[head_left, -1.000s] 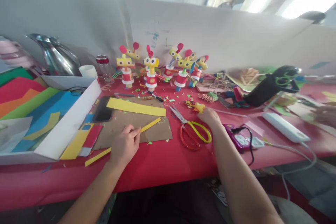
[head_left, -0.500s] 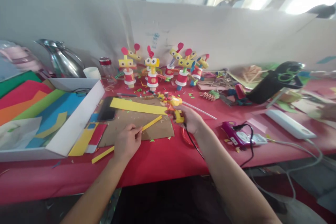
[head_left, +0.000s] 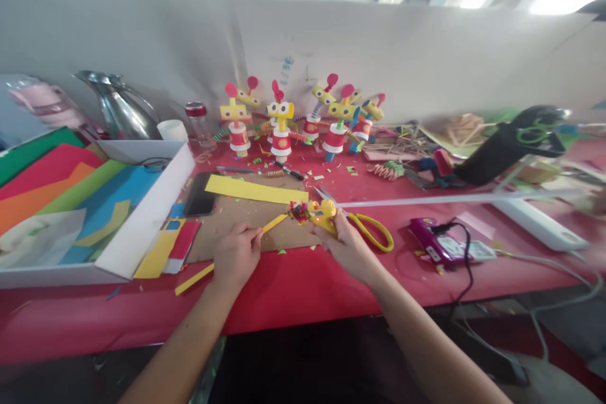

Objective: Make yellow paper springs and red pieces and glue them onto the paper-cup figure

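My left hand (head_left: 238,254) pinches a narrow yellow paper strip (head_left: 273,223), whose other end sticks out below the hand to the left. In my right hand (head_left: 346,241) is a yellow hot glue gun (head_left: 324,214), gripped with its nozzle pointing left. The nozzle is close to the strip's upper end; whether they touch I cannot tell. Under the strip lies a brown cardboard sheet (head_left: 203,243), with a wider yellow paper strip (head_left: 255,190) along its far side. Yellow-handled scissors (head_left: 374,231) lie just right of the glue gun.
Several paper-cup figures (head_left: 281,139) stand at the back. On the left are a white box (head_left: 156,202) of coloured paper, a black phone (head_left: 201,194) and a steel jug (head_left: 122,107). A purple power socket (head_left: 435,243) with cords and a black holder (head_left: 487,154) stand right.
My right hand has brought the glue gun down and nearer to the strip's end, uncovering the scissors. My left hand keeps its pinch on the strip. The view has shifted slightly.
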Available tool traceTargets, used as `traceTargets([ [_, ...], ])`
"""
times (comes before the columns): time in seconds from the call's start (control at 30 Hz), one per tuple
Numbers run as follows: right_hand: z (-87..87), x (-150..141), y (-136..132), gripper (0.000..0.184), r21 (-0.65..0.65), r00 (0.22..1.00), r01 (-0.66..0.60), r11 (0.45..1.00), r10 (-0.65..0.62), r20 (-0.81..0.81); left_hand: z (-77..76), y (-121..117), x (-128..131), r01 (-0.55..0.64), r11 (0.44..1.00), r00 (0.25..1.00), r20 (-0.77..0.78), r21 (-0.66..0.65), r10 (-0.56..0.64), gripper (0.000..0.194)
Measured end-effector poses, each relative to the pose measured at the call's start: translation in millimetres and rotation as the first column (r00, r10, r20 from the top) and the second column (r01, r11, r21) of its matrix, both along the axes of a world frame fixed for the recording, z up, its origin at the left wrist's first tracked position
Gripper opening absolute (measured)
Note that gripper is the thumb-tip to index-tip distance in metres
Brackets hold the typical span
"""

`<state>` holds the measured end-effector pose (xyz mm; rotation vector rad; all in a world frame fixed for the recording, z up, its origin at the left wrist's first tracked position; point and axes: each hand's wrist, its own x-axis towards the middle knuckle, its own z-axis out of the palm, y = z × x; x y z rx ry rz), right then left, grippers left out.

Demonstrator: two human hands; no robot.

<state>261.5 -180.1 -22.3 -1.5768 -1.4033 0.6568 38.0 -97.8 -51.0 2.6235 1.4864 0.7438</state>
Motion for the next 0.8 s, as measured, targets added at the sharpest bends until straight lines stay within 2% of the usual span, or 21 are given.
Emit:
traceTargets([
  [0.13,-1.4,-12,-2,0.023,-0.128,0.983,0.056,0.990,-0.032,0.183,2.9,-1,1,-0.023,0.999,1.000,-0.019,-0.025,0.022,0.030],
  [0.3,4.8,-20,1,0.025,-0.215,0.941,0.116,0.970,-0.038,0.336,5.4,-2,2,-0.018,0.998,1.000,-0.021,-0.061,0.017,0.031],
  [0.6,6.7,-29,8,0.039,-0.282,0.897,0.123,0.952,0.015,0.442,4.0,-1,1,-0.019,0.997,1.000,-0.018,-0.076,0.018,0.032],
  [0.8,17.4,-22,12,0.043,-0.273,0.824,0.194,0.942,-0.006,0.566,5.6,-1,0,0.005,0.996,1.000,-0.010,-0.085,-0.006,0.033],
])
